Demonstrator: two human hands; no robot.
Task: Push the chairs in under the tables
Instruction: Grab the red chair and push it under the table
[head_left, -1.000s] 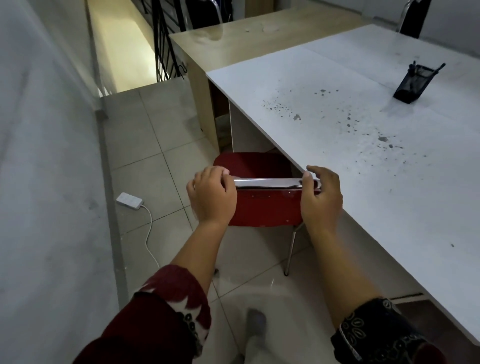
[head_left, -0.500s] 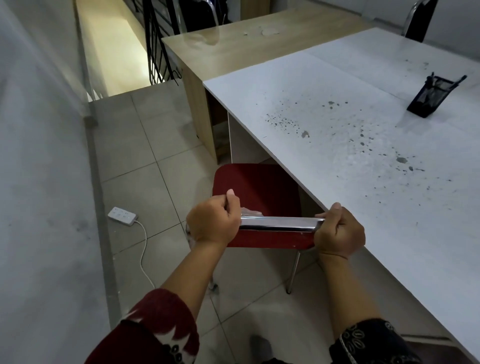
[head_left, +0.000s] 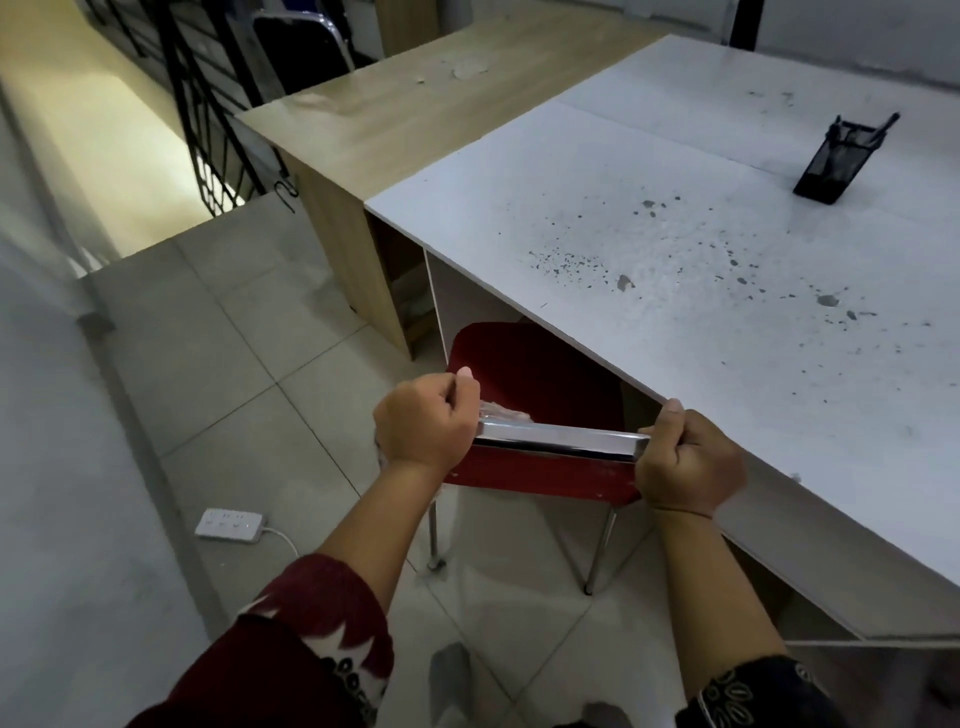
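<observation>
A red chair (head_left: 535, 374) with chrome legs stands at the left edge of a white, speckled table (head_left: 701, 291). The front of its seat lies under the tabletop. My left hand (head_left: 423, 428) grips the left end of the chrome bar along the top of the backrest. My right hand (head_left: 688, 460) grips the right end of that bar, close against the table's edge. Both fists are closed around the bar.
A wooden table (head_left: 415, 104) adjoins the white one at the back, with a dark chair (head_left: 301, 47) behind it. A black mesh pen holder (head_left: 836, 161) sits on the white table. A white power strip (head_left: 228, 524) lies on the tiled floor. A grey wall runs along the left.
Both hands went from resting on the backrest bar to gripping it in fists. The view has turned to the right and the chair sits a little further under the table.
</observation>
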